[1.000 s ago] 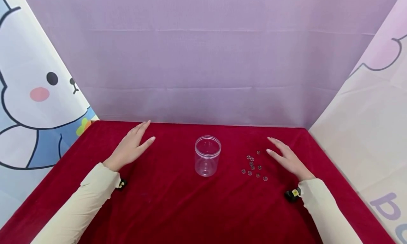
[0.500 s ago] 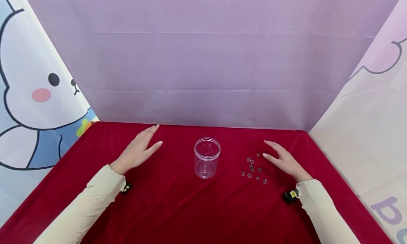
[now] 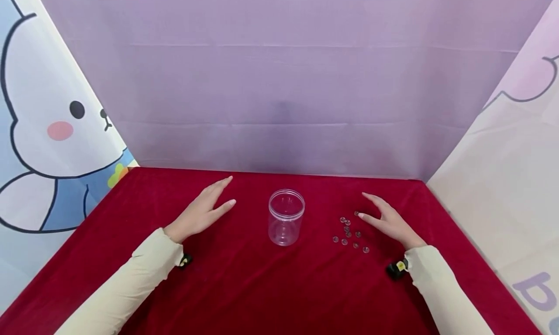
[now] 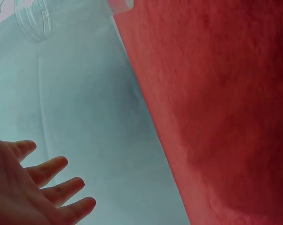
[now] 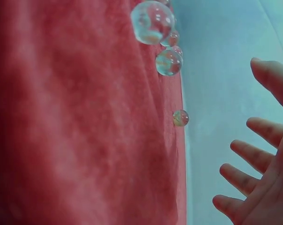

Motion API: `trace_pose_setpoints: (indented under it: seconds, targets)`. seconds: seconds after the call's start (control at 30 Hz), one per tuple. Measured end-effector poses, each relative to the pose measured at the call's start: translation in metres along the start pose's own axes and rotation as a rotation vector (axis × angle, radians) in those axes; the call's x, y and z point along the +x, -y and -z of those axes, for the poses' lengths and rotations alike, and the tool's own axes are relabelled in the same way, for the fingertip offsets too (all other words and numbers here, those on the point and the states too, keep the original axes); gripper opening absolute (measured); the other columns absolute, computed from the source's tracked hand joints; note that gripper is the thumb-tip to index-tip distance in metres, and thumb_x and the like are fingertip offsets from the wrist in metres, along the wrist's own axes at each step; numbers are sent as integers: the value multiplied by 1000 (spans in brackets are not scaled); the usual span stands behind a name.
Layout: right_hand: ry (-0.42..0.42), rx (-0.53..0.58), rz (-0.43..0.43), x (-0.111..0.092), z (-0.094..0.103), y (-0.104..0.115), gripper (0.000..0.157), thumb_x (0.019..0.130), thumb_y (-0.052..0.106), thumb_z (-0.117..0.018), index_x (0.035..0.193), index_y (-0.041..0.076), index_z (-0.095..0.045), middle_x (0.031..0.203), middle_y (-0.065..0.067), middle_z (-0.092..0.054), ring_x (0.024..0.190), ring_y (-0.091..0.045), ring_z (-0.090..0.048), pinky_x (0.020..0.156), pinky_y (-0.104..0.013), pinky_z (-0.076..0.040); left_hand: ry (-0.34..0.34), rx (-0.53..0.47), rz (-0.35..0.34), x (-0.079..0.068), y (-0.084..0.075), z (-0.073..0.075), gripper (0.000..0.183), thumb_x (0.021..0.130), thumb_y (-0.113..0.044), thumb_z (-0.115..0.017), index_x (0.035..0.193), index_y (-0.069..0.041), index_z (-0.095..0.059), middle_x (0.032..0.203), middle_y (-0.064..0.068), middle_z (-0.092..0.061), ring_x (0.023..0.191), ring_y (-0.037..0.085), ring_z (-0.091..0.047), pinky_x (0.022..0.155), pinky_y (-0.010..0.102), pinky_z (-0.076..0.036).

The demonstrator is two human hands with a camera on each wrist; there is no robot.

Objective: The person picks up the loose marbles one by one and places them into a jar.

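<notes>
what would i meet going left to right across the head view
cartoon animal on the left panel → left hand → clear jar → leftmost clear marble → right hand → purple letter on the right panel

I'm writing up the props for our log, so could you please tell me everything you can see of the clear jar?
The clear jar is a colourless, see-through cylinder, apparently plastic or glass, with ridged rings around its mouth. It has no lid on and looks empty. It stands upright on the red cloth, between the left hand and the scattered clear balls; only the cloth touches it.
</notes>
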State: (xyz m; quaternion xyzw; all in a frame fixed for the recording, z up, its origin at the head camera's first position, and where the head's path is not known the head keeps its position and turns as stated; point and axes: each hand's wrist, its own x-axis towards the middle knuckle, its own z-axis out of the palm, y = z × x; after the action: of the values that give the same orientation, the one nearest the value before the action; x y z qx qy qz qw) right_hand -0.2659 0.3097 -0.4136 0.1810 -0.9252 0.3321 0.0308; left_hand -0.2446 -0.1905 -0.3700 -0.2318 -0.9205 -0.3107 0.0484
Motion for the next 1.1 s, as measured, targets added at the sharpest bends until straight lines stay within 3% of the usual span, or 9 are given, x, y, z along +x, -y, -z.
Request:
trace_pose_setpoints:
  seconds: [0.8, 1.1]
  targets:
    - [10, 85, -37, 8, -11, -8, 71, 90, 37, -63, 147, 11, -30, 147, -18, -32, 132, -39, -31, 101, -61, -30, 66, -136, 23, -2, -11, -28, 76, 92, -47, -55, 151, -17, -18, 155, 4, -20, 142, 29, -18, 110, 56, -19]
    - [35, 113, -42, 7, -11, -9, 69, 90, 32, -63, 146, 8, -31, 146, -18, -34, 130, -40, -33, 101, -61, -30, 91, -191, 53, -3, -11, -39, 79, 89, -50, -57, 151, -20, -19, 154, 3, -24, 141, 26, -22, 110, 54, -22]
